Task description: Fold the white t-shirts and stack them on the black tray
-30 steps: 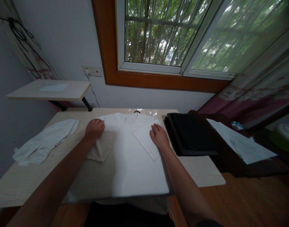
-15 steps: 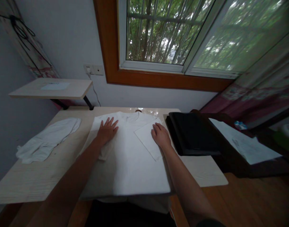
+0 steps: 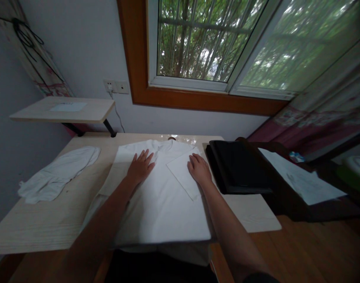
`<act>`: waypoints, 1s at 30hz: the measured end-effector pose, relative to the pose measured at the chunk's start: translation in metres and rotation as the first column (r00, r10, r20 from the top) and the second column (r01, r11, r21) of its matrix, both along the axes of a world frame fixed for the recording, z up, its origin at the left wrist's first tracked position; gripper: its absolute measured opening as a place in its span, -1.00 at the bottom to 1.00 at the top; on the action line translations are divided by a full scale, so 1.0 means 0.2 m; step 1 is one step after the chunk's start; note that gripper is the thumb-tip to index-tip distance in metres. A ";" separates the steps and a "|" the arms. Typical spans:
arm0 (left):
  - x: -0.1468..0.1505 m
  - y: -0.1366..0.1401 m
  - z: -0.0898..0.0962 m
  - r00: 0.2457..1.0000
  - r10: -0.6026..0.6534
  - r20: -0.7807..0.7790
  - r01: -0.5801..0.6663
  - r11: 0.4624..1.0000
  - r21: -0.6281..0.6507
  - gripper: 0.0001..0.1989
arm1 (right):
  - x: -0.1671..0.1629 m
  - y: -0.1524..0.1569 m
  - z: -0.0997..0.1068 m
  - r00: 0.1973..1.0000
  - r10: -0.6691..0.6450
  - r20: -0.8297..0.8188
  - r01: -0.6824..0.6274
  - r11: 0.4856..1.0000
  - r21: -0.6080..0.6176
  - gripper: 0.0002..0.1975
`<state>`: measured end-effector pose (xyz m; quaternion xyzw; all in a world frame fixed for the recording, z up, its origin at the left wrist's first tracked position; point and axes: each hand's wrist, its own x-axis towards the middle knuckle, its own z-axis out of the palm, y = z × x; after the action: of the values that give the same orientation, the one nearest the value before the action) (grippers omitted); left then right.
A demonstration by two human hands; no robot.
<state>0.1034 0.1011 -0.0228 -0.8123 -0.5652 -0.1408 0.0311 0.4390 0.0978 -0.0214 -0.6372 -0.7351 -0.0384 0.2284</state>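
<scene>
A white T-shirt (image 3: 165,214) is spread over the table, its collar toward the wall and its lower end hanging over the front edge. On the right, a sleeve is folded inward across the body of the shirt. My left hand (image 3: 140,168) lies flat on the upper left part, fingers spread, pressing on the cloth. My right hand (image 3: 200,169) rests on the folded sleeve with its fingers slightly bent and nothing gripped. Part of the shirt's left side is hidden under my left forearm.
A crumpled white cloth (image 3: 60,173) lies on the table (image 3: 47,226) at left, near a raised shelf (image 3: 88,112). Close to the shirt's right side sits a black folder-like stack (image 3: 241,167). Farther right is a white sheet (image 3: 300,179) on a dark surface.
My left hand has slid a little to the right across the shirt. The shirt's left side, folded inward before, now lies out to the left. My right hand has barely moved.
</scene>
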 end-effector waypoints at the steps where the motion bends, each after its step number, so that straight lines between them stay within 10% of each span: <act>1: -0.02 0.00 0.00 0.999 0.027 0.017 -0.027 1.000 0.012 -0.45 | 0.00 0.00 0.00 1.000 0.000 0.000 0.000 1.000 0.000 -0.56; 13: -0.34 0.01 0.04 0.915 0.390 0.100 -0.402 0.896 0.186 -0.69 | -0.01 -0.01 0.00 0.999 -0.033 0.014 0.033 0.999 0.014 -0.58; 30: -0.42 0.20 -0.02 0.945 0.265 0.194 -0.279 0.959 0.051 -0.50 | -0.04 0.03 0.02 0.993 -0.099 0.061 0.094 0.993 0.073 -0.57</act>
<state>0.0188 0.1403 -0.0271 -0.7080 -0.6664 -0.2319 0.0295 0.4304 0.1038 -0.0175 -0.6621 -0.7085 -0.0956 0.2248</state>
